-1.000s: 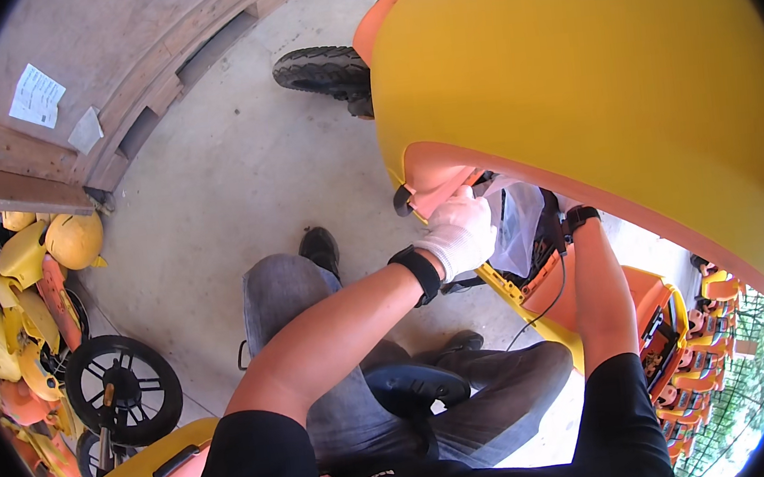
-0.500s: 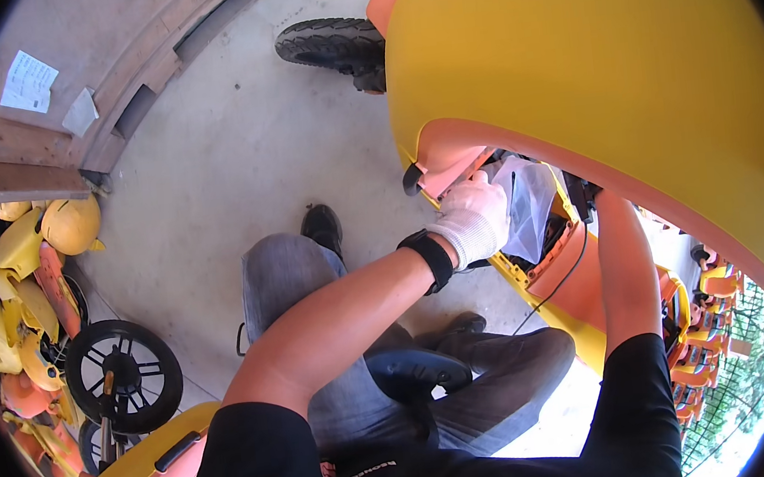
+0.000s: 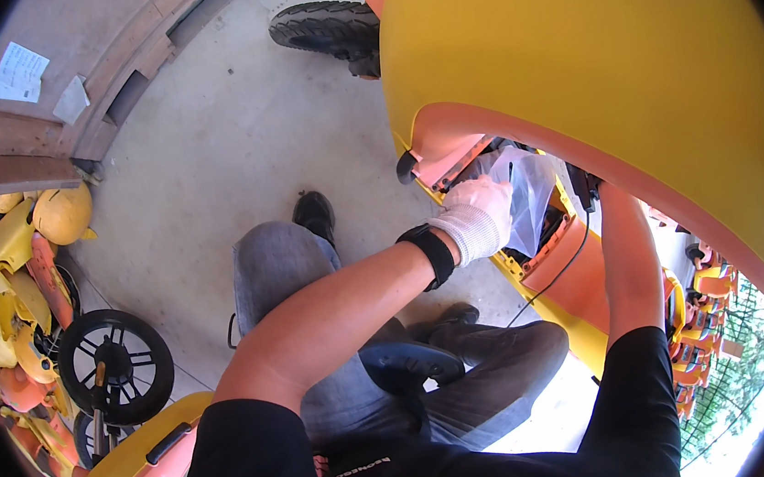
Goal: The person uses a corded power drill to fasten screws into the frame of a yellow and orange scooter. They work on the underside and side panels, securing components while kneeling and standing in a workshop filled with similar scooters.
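The left hand (image 3: 481,215), in a white knit glove with a black band at the wrist, reached up and away from the body, forearm stretched diagonally toward the underside of the big yellow body shell (image 3: 586,62). Its fingers were curled together on a clear plastic bag (image 3: 529,192) just under the shell's orange rim. A thin black rod (image 3: 509,174) stood nearly upright beside the glove, pointing up into the shell.

The right arm rose steeply, and the right hand was hidden behind the shell's rim, so its fingers could not be judged.

One black tyre (image 3: 325,28) showed beyond the shell, one spoked wheel (image 3: 116,365) lay at the left beside a heap of yellow and orange parts (image 3: 8,274).
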A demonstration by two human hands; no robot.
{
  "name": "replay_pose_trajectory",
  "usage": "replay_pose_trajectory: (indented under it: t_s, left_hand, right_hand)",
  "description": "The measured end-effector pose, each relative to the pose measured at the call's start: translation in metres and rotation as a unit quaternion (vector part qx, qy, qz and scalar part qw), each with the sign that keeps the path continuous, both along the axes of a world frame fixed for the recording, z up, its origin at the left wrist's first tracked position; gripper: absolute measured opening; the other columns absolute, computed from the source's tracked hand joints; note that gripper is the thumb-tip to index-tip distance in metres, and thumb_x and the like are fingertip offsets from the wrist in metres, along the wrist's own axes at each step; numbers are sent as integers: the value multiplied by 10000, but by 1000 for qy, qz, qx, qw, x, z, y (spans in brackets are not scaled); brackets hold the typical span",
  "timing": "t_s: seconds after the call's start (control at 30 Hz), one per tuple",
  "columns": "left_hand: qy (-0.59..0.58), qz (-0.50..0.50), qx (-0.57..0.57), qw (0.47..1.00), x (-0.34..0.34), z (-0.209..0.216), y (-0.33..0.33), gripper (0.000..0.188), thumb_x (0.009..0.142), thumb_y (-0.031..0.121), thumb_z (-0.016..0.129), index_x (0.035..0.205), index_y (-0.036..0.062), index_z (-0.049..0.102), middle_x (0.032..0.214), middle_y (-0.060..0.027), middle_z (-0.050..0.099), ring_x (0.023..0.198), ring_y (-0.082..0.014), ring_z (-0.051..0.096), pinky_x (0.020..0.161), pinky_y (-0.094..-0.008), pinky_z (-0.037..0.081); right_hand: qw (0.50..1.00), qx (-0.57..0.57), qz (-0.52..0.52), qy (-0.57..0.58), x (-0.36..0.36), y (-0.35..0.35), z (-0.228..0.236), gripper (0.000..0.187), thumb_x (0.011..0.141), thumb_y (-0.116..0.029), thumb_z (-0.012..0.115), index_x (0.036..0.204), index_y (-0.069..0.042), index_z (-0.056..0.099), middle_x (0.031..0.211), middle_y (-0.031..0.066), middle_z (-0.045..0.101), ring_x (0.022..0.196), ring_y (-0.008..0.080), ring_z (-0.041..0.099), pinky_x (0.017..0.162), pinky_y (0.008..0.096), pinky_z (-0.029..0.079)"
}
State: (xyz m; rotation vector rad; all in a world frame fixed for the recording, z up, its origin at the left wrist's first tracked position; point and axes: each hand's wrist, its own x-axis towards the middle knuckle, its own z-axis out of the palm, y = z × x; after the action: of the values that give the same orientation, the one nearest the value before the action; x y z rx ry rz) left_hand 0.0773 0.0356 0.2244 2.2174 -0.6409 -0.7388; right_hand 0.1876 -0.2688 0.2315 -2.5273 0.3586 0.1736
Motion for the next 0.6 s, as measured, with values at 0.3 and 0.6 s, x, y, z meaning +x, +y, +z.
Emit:
replay_pose_trajectory:
  t_s: [0.3, 0.6]
  left_hand:
    - [24, -19, 28, 999, -2, 1, -6, 332, 924, 272, 626, 1144, 27, 666, 1169, -200, 660, 1057, -335, 681, 906, -439, 550]
    - [-4, -17, 22, 1000, -5, 0, -10, 303, 896, 231, 658, 1113, 23, 697, 1132, -194, 691, 1045, -316, 697, 892, -408, 563]
  right_hand:
    - [999, -15, 32, 15, 14, 2, 5, 223, 804, -96, 698, 1007, -15, 651, 801, 64, 640, 698, 181, 623, 665, 315, 525]
    - [998, -26, 57, 21, 19, 3, 8, 226, 803, -94, 699, 1010, -17, 653, 808, 63, 644, 707, 180, 625, 671, 314, 525]
